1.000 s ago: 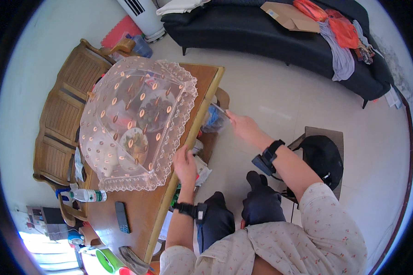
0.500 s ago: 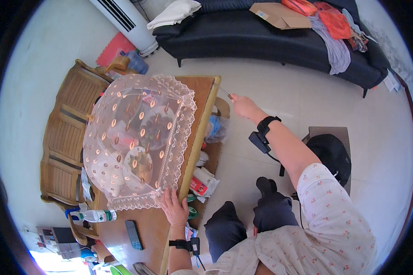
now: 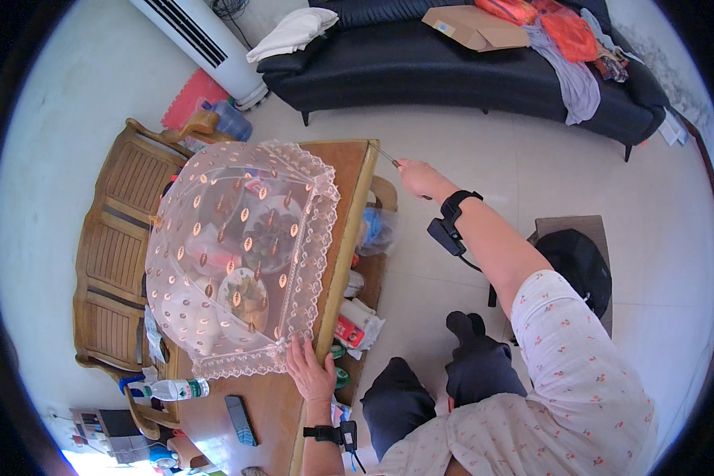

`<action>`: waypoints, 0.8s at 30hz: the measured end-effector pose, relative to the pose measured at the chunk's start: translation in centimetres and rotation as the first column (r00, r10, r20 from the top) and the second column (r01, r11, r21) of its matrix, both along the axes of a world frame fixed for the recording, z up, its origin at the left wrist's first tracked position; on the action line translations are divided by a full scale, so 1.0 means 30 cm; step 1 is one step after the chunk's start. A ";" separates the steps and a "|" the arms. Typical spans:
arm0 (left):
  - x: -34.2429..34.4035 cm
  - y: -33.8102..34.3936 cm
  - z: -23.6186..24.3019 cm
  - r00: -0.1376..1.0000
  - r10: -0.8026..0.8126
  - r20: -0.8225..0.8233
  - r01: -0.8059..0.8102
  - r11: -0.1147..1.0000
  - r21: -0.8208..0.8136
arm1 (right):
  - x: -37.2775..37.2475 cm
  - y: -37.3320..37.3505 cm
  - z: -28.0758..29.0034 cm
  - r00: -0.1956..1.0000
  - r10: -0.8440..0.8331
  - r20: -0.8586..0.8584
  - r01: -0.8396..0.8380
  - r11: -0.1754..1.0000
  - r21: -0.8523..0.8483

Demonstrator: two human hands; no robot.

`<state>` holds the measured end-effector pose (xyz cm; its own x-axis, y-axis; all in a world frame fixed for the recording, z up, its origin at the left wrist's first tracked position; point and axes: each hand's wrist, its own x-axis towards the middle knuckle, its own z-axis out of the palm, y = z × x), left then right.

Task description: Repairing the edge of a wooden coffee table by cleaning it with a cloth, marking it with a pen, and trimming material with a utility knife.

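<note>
My right hand [image 3: 423, 179] is closed around a slim tool with a thin metal shaft [image 3: 387, 156]; its handle is hidden in my fist, so its exact kind is unclear. The shaft's tip meets the far right corner of the wooden table [image 3: 343, 246]. My left hand [image 3: 312, 376] lies on the table's right edge, fingers stretched out, holding nothing. Its fingertips touch or nearly touch the lace hem of a pink mesh food cover [image 3: 214, 198]. Through the mesh, a plate of food [image 3: 244, 297] and other dishes show dimly.
A water bottle [image 3: 174, 389] and a phone [image 3: 240, 420] lie on the table's near part. Packages [image 3: 358, 325] sit on the lower shelf. A wooden bench [image 3: 111, 262] stands left, a black sofa [image 3: 452, 86] at the back, and a black bag [image 3: 571, 266] rests right.
The view has shifted slightly, so the table and cover appear a little lower. Both hands keep nearly the same places at the table, and the tool's tip stays by the corner.
</note>
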<state>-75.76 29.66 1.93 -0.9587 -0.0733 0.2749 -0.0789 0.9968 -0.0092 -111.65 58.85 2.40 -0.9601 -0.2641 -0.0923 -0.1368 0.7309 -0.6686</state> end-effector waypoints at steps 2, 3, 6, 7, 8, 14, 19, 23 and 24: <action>0.005 -0.001 -0.001 1.000 0.002 0.004 -0.002 1.000 -0.015 | 0.012 -0.006 0.025 0.999 -0.034 0.038 0.034 0.999 -0.001; 0.007 -0.003 0.000 1.000 0.003 0.010 -0.003 1.000 -0.030 | 0.035 -0.008 0.037 0.994 -0.044 0.104 0.057 0.991 -0.119; 0.008 0.005 0.003 1.000 0.014 0.027 -0.014 1.000 0.000 | 0.092 0.008 0.032 0.991 -0.026 0.132 0.049 0.983 -0.178; 0.005 -0.003 0.001 1.000 0.012 0.026 -0.012 1.000 0.004 | 0.109 0.013 0.026 0.995 0.000 0.097 0.012 0.992 -0.124; 0.003 -0.011 0.001 1.000 0.012 0.024 -0.012 1.000 -0.011 | 0.143 0.011 0.073 0.969 0.002 0.249 0.043 0.984 -0.172; 0.008 -0.009 0.016 0.999 0.033 0.043 -0.031 0.999 -0.033 | 0.119 0.045 0.133 0.984 0.024 0.177 -0.027 1.000 0.013; -0.005 0.003 0.013 0.998 0.037 0.058 -0.037 0.999 0.000 | 0.014 0.086 0.129 0.992 0.059 -0.114 -0.018 0.943 0.334; -0.002 0.009 0.022 0.996 0.039 0.075 -0.038 0.999 -0.008 | -0.061 0.097 0.138 0.979 0.047 -0.200 0.051 0.887 0.459; -0.004 0.010 0.022 0.994 0.051 0.093 -0.052 0.999 0.002 | -0.085 0.101 0.145 0.979 0.046 -0.201 0.053 0.886 0.461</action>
